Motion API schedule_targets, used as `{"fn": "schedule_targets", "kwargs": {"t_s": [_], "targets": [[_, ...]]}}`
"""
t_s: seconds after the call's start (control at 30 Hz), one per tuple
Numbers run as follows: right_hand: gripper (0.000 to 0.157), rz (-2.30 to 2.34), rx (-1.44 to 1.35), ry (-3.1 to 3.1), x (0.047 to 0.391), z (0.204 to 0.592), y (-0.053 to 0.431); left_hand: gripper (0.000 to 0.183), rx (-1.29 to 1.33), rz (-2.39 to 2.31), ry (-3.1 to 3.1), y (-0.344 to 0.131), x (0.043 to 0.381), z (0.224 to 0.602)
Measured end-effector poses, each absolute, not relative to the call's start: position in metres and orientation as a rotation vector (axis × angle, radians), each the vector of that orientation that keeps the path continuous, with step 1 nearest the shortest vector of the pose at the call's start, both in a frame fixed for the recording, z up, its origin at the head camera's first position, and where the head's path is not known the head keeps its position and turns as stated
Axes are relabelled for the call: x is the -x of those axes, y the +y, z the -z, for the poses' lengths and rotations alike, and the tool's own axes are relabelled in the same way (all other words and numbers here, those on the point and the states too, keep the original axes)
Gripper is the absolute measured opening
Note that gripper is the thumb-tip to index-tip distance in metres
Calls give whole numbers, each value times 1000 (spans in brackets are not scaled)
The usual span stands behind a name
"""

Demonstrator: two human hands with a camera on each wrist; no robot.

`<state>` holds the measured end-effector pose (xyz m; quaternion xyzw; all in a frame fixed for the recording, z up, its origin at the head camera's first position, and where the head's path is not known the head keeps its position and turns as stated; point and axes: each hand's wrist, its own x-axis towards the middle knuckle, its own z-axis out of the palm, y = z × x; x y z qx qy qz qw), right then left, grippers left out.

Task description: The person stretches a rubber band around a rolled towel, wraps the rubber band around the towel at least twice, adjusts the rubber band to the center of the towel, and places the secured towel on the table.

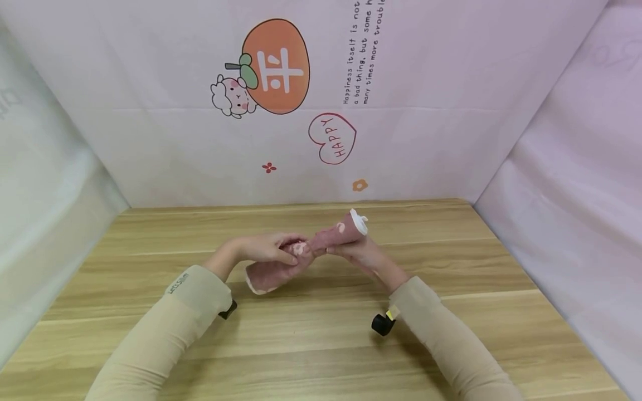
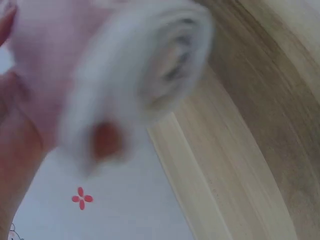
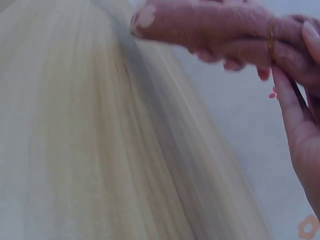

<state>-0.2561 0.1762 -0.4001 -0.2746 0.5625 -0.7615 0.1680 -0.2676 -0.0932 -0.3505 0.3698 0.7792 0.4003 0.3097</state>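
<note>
A rolled pink towel (image 1: 273,275) with pale patches and white edging is held above the table, pinched narrow at its middle. My left hand (image 1: 263,249) grips its left half from above, thumb on the near side. My right hand (image 1: 367,257) holds the right half from below, near the narrow middle. In the right wrist view, a thin yellowish band (image 3: 271,42) circles the towel beside the right fingers. The left wrist view shows the towel's white spiral end (image 2: 120,90), blurred, with part of the left hand (image 2: 17,145) at the side.
Below lies a wood-grain table (image 1: 301,345). A white printed cloth (image 1: 426,139) stands as a wall along its back edge, and pale cloth hangs at both sides. Small black devices (image 1: 382,324) sit under the wrists.
</note>
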Motion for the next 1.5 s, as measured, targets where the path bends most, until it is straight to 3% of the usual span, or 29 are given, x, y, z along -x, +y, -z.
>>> {"fn": "schedule_targets", "kwargs": {"t_s": [0.3, 0.57, 0.77, 1.03, 1.27, 1.5], "targets": [[28, 2311, 487, 1628, 250, 402, 175, 55, -1001, -1081, 2349, -83, 258, 345], [29, 2402, 341, 1622, 249, 407, 171, 67, -1088, -950, 2628, -70, 251, 349], [32, 2417, 307, 1586, 248, 406, 168, 50, -1244, -899, 2711, -66, 246, 351], [23, 2425, 133, 1584, 243, 404, 163, 36, -1391, -776, 2765, -70, 243, 352], [36, 2423, 37, 1540, 241, 404, 159, 24, -1739, -782, 2806, -68, 246, 363], [40, 2443, -8, 1437, 239, 407, 158, 18, -1881, -760, 2823, -64, 246, 366]]}}
